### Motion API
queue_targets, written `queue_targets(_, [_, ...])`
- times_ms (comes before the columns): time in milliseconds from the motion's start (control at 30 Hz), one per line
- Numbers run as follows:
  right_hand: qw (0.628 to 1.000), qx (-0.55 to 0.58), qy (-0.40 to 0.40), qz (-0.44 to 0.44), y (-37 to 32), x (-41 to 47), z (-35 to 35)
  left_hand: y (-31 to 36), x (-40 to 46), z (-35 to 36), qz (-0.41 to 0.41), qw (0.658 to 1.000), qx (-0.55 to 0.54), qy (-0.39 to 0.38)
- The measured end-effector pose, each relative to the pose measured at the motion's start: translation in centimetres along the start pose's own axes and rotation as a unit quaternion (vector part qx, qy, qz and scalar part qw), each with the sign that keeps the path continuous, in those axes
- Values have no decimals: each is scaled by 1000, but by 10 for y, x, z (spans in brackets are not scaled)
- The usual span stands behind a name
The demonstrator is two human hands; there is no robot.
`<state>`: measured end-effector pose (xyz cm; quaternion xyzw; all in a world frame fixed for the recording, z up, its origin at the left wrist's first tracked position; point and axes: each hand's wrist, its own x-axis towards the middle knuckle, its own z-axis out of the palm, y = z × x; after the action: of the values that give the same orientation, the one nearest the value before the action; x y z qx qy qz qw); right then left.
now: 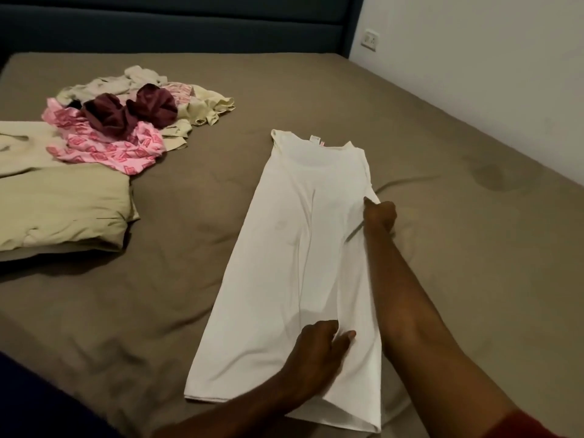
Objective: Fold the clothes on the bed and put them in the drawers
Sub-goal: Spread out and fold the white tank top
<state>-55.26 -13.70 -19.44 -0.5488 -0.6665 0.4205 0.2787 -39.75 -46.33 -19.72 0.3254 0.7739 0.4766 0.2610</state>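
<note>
1. Bed (316,77): a wide mattress under a grey-brown sheet fills the head view, with a dark blue headboard (177,23) along the 12 o'clock edge.
2. White top (303,248): laid flat on the bed just right of centre, folded lengthwise into a narrow strip; its neckline points toward 12 o'clock and its hem toward 6 o'clock.
3. Left hand (319,346): rests on the lower part of the white top, near the hem, fingers fairly straight and lying on the cloth, thumb spread toward 3 o'clock.
4. Right hand (379,213): at the 3 o'clock edge of the white top, about halfway up, fingers curled, touching the folded edge; whether it pinches the cloth cannot be told. The two hands are well apart along the garment.
5. Heap of clothes (126,112): unfolded, toward 10 o'clock from the white top and well apart from it; it holds a pink patterned piece (110,147), a dark red piece (132,112) and pale beige pieces (202,105).
6. Beige folded cloth (60,203): at 9 o'clock, touching the near side of the heap.
7. White wall (489,58): at 2 o'clock, with a wall socket (370,40).
</note>
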Motion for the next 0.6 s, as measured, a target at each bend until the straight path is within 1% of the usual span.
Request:
queue_targets(67, [1000, 7, 15, 17, -7, 22, 2, -5, -4, -2, -1, 1000, 17, 8])
queue_targets(133, [999, 8, 41, 18, -12, 34, -2, -4, -5, -6, -1, 1000, 3, 26])
queue_targets(200, [998, 28, 49, -26, -19, 36, 1, -3, -5, -10, -4, 999, -6, 45])
queue_targets(267, [994, 40, 27, -99, -26, 37, 9, 0, -8, -15, -9, 998, -13, 64])
queue_targets(333, [982, 42, -9, -184, -35, 35, 16, 1, -15, -19, -23, 996, 4, 82])
queue_targets(400, [962, 2, -69, -263, -48, 16, 29, -3, -27, -23, -38, 993, 34, 108])
queue_targets(467, [941, -19, -113, -320, -62, -1, 52, -8, -40, -30, -55, 986, 63, 142])
queue_targets(533, [925, -46, -192, -325, -68, -17, 76, -14, -47, -41, -84, 979, 110, 151])
queue_targets(567, [918, -77, -217, -323, -65, -26, 85, -18, -51, -47, -106, 974, 141, 146])
queue_targets(600, [911, -118, -225, -323, -60, -35, 90, -23, -53, -52, -130, 968, 167, 134])
